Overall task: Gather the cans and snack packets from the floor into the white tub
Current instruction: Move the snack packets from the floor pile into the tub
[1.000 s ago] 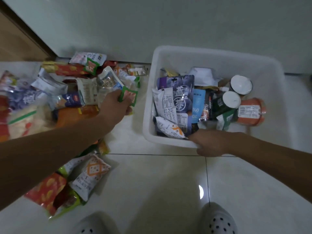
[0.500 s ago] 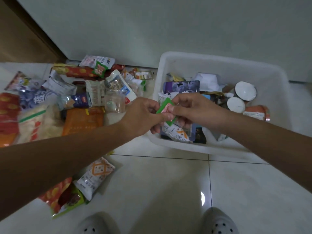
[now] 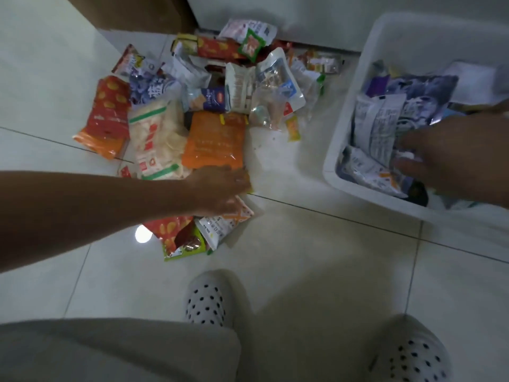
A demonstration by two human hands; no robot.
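A pile of snack packets lies on the tiled floor at the upper left. It includes an orange packet (image 3: 214, 139), a white packet with green strips (image 3: 157, 139) and a red-orange one (image 3: 110, 114). My left hand (image 3: 220, 188) rests at the orange packet's near edge, above a white packet with an orange cross pattern (image 3: 228, 221). Blur hides whether its fingers grip anything. The white tub (image 3: 347, 106) stands at the right, holding several packets. My right hand (image 3: 440, 155) is inside the tub, fingers spread over the packets, holding nothing. No cans show in this view.
A brown wooden panel (image 3: 137, 12) and a pale wall run behind the pile. My two feet in white dotted slippers (image 3: 209, 296) (image 3: 413, 354) stand on the tiles at the bottom. A light trouser leg (image 3: 110, 351) fills the lower left.
My left hand passed a small green packet to my right hand, which then went into the tub. My left hand has returned to the pile at the orange packet. The view has swung left.
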